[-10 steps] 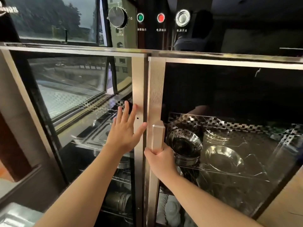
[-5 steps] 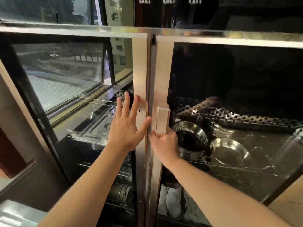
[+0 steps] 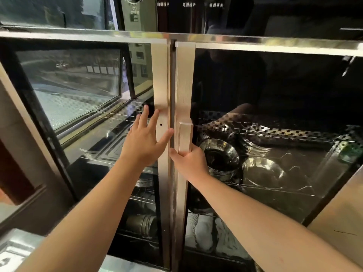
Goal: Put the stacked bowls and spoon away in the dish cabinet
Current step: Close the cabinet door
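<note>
I see my left hand (image 3: 144,138) spread flat, fingers fanned, pressed against the metal frame of the left door (image 3: 161,85) of the dish cabinet (image 3: 216,39), its palm partly over the glass. A small dark hole in that frame sits just beside my index finger. My right hand (image 3: 189,160) is curled around the lower end of the upright handle (image 3: 185,134) on the right door (image 3: 184,79), thumb pointing toward the seam between the 2 doors. Both doors look shut or very nearly so, with only a narrow dark seam between their frames.

Through the right glass I see the stacked bowls (image 3: 221,154), shiny steel, nested on a wire shelf just behind my right hand. Beside them, to the right, lies a shallow steel dish (image 3: 263,171), and behind it a tilted row of plates (image 3: 253,146). I cannot make out the spoon through the dark glass. A perforated metal strip (image 3: 275,132) runs along the back of that shelf. On the lower shelf stand white dishes (image 3: 204,228) on edge, and behind the left door lies a steel cup (image 3: 141,224) on its side.

The left glass mirrors a window and a street. Above the doors sits a control panel (image 3: 188,4) with printed labels. A steel sink rim (image 3: 13,250) shows at the lower left.
</note>
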Action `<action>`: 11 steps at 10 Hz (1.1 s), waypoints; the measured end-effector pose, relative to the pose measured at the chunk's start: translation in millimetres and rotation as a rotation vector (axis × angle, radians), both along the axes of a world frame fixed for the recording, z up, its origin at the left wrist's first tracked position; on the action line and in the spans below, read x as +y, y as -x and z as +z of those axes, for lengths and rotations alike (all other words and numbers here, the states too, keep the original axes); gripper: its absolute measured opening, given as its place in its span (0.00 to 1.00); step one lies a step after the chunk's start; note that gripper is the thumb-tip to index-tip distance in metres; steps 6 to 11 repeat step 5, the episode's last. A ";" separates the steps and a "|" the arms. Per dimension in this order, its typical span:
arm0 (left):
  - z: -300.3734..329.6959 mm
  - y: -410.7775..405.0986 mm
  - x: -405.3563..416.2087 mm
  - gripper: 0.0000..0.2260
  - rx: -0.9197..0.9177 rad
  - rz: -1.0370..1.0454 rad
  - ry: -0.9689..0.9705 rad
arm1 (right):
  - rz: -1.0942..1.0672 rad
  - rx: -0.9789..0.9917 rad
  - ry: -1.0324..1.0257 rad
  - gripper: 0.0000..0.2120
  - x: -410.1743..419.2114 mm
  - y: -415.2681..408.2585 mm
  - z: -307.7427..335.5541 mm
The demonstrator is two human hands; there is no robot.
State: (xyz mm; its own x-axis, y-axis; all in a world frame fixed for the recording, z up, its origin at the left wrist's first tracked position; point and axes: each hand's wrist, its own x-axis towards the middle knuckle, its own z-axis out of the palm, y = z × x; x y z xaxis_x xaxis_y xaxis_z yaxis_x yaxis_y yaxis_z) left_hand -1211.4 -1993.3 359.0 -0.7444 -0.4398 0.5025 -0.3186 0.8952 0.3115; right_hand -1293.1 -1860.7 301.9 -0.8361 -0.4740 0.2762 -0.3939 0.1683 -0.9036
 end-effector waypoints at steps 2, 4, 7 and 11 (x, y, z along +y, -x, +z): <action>19.1 -33.7 15.2 0.37 -0.026 -0.018 -0.005 | 0.061 0.003 -0.296 0.18 23.2 -9.7 27.0; 54.5 -74.7 31.5 0.36 0.005 -0.083 0.009 | 0.011 0.171 -0.503 0.41 71.0 -28.8 77.2; 81.7 -93.0 47.8 0.36 0.085 -0.138 0.040 | 0.000 0.288 -0.447 0.37 110.5 -45.7 110.6; 81.7 -93.0 47.8 0.36 0.085 -0.138 0.040 | 0.000 0.288 -0.447 0.37 110.5 -45.7 110.6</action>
